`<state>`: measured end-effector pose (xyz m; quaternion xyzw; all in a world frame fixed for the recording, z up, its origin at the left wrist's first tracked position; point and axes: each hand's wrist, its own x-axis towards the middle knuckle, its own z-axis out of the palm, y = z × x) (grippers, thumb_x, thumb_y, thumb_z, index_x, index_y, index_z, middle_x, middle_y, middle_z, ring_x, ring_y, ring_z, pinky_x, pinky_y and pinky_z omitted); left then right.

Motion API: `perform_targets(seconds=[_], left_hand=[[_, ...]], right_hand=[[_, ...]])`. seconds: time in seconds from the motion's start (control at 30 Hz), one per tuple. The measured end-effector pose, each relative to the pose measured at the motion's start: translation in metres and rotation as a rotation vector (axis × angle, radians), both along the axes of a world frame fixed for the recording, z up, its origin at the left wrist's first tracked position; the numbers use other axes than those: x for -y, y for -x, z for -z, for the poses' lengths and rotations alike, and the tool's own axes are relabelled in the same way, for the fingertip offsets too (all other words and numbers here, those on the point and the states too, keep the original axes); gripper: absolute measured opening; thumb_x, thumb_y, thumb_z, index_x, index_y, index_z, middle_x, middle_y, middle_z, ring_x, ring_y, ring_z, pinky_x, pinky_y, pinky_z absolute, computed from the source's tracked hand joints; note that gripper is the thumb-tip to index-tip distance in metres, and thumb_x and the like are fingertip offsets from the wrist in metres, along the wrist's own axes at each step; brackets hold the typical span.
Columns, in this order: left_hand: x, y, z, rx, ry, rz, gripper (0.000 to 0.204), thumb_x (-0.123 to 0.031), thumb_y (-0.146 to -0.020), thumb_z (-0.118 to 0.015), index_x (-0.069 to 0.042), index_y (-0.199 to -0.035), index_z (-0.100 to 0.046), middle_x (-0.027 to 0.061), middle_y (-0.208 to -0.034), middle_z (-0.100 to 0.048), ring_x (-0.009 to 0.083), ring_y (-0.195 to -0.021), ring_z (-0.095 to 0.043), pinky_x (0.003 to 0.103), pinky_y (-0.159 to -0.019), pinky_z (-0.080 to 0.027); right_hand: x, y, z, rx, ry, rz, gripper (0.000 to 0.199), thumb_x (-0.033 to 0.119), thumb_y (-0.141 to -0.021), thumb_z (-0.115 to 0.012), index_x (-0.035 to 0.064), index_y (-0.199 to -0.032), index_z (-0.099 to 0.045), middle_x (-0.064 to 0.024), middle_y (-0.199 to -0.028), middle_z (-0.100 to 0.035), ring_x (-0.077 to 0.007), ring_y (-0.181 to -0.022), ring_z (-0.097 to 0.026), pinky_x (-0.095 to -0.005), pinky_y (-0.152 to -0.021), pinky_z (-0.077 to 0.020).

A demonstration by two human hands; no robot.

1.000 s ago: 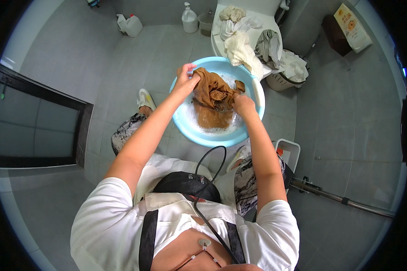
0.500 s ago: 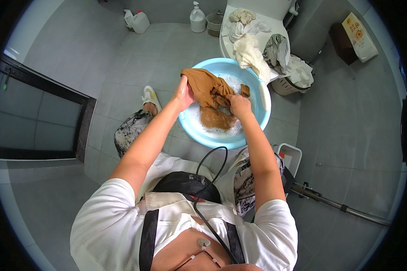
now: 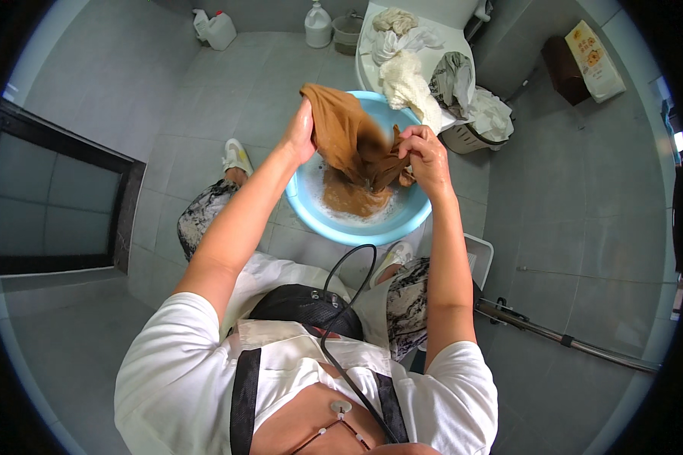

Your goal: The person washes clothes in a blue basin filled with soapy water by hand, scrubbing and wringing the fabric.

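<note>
A wet brown garment [image 3: 338, 125] is stretched between my hands above a light blue basin [image 3: 322, 227]. My left hand [image 3: 301, 135] grips its upper left part, thumb side toward the cloth. Pinched in the fingers of my right hand [image 3: 425, 155] is the garment's right part. Its lower folds hang down into soapy water [image 3: 319, 199] with white foam. Part of the cloth between the hands is smeared by motion. What kind of garment it is, I cannot tell.
Behind the basin stands a white toilet [image 3: 368, 68], its lid bearing a cream knit [image 3: 408, 83] and a grey cloth [image 3: 453, 80]. A waste bin [image 3: 467, 142] is beside it. Bottles [image 3: 318, 26] stand at the back wall. A metal pole [image 3: 539, 331] lies at right.
My right hand has risen out of the basin and moved right, pulling its part of the garment up. My left hand has lifted slightly. The whole view has shifted a little.
</note>
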<state>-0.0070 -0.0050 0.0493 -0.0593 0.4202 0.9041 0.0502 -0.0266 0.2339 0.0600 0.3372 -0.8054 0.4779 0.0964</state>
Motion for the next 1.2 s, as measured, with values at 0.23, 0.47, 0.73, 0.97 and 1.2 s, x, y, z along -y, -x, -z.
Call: perform_targets(seconds=[0.23, 0.47, 0.73, 0.97, 1.2], left_hand=[[0.0, -0.002, 0.003, 0.043, 0.103, -0.048, 0.053, -0.048, -0.09, -0.025, -0.006, -0.115, -0.047, 0.0072, -0.116, -0.05, 0.0201, -0.107, -0.048, 0.034, -0.093, -0.038], [0.014, -0.009, 0.042, 0.312, -0.212, -0.052, 0.057, -0.052, -0.089, -0.026, -0.007, -0.119, -0.043, 0.009, -0.121, -0.047, 0.0243, -0.111, -0.045, 0.041, -0.094, -0.036], [0.015, -0.021, 0.041, 0.35, -0.418, -0.117, 0.058, -0.048, -0.09, -0.023, -0.002, -0.121, -0.04, 0.0122, -0.125, -0.043, 0.0275, -0.116, -0.04, 0.041, -0.098, -0.03], [0.018, -0.025, 0.034, 0.238, -0.348, -0.087, 0.053, -0.045, -0.087, -0.036, -0.003, -0.119, -0.042, 0.0107, -0.123, -0.045, 0.0263, -0.114, -0.041, 0.039, -0.097, -0.031], [-0.003, -0.029, 0.029, 0.064, 0.093, 0.031, 0.05, -0.026, -0.079, -0.061, -0.004, -0.119, -0.04, 0.0075, -0.116, -0.049, 0.0189, -0.109, -0.045, 0.032, -0.094, -0.034]], right_hand=[[0.016, -0.03, 0.0, 0.018, -0.201, -0.2, 0.019, -0.006, -0.061, -0.052, 0.0082, -0.068, -0.061, -0.0042, -0.086, -0.056, -0.023, -0.08, -0.056, -0.0298, -0.067, -0.0454], [0.002, -0.023, 0.048, 0.319, -0.558, -0.331, 0.014, 0.006, -0.072, -0.054, 0.0096, -0.082, -0.063, -0.0087, -0.082, -0.063, -0.0277, -0.079, -0.059, -0.0372, -0.069, -0.0457], [0.017, -0.018, 0.067, 0.18, -0.948, -0.089, 0.035, 0.017, -0.065, -0.067, 0.0128, -0.098, -0.053, -0.0095, -0.097, -0.057, -0.0272, -0.086, -0.058, -0.0368, -0.068, -0.0469], [0.026, -0.01, 0.106, 0.113, -0.822, -0.02, 0.017, 0.013, -0.071, -0.06, 0.0086, -0.087, -0.058, -0.0137, -0.087, -0.058, -0.0289, -0.08, -0.058, -0.0382, -0.069, -0.0471], [0.016, 0.0, 0.024, 0.407, -0.164, -0.015, 0.016, 0.005, -0.074, -0.051, 0.0053, -0.087, -0.059, -0.0095, -0.071, -0.061, -0.0197, -0.069, -0.059, -0.0296, -0.064, -0.0458]])
